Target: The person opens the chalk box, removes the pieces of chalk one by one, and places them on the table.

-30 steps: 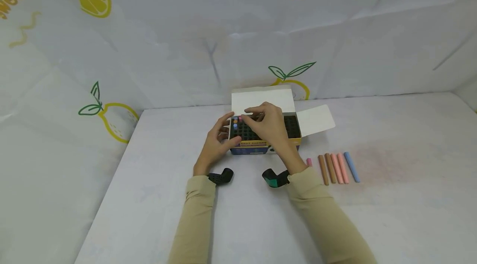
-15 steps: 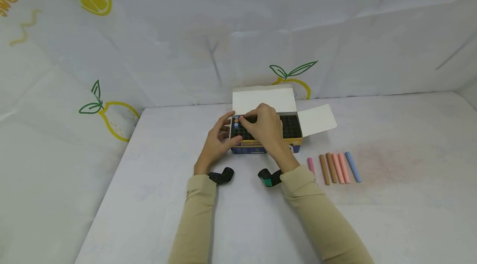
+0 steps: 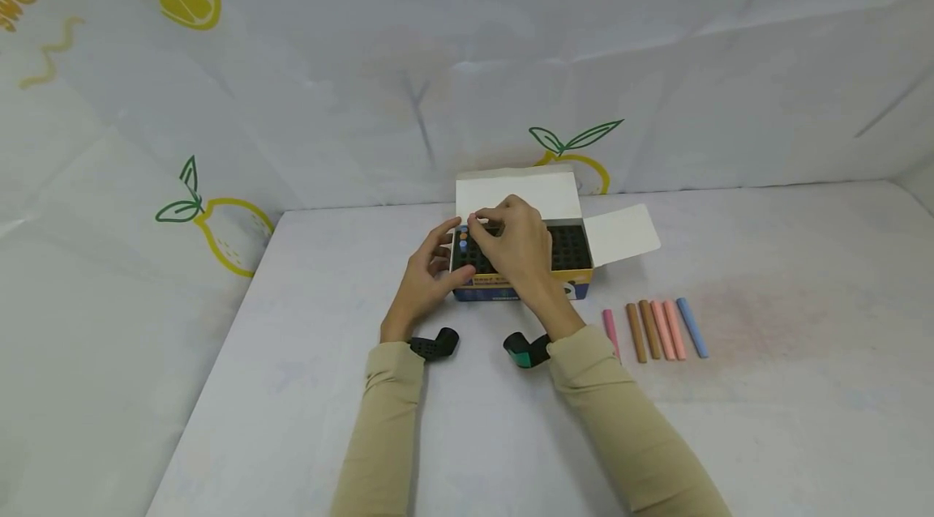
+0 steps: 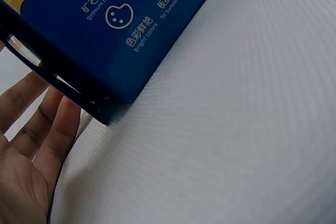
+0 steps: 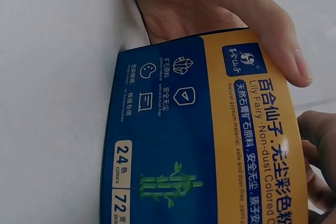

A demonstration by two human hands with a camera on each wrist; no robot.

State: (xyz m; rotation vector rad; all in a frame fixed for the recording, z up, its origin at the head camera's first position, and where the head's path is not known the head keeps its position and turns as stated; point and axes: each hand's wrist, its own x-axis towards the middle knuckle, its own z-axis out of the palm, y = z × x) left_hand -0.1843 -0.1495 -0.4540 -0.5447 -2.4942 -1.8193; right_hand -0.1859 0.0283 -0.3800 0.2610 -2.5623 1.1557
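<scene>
An open chalk box [image 3: 525,280], blue with a yellow upper band, sits on the table. Its black insert has rows of holes. My left hand [image 3: 426,280] grips the box's left end, thumb at the front edge, fingers along the side. In the right wrist view that thumb [image 5: 286,45] overlaps the yellow band. Over the left part of the insert, my right hand [image 3: 520,248] pinches a pink chalk stick, mostly hidden by the fingertips. Beside it, blue chalk [image 3: 463,246] and orange chalk [image 3: 463,237] stand in the leftmost holes.
Right of the box lie a magenta chalk stick [image 3: 610,329], brown chalk sticks [image 3: 636,333], pink chalk sticks [image 3: 662,330] and a blue chalk stick [image 3: 691,327]. The lid [image 3: 518,194] stands raised behind, and a white flap [image 3: 622,235] sticks out right.
My right thumb and finger have closed on the pink chalk standing in the box, and the hand has risen slightly. The left hand has stayed at the box's left end.
</scene>
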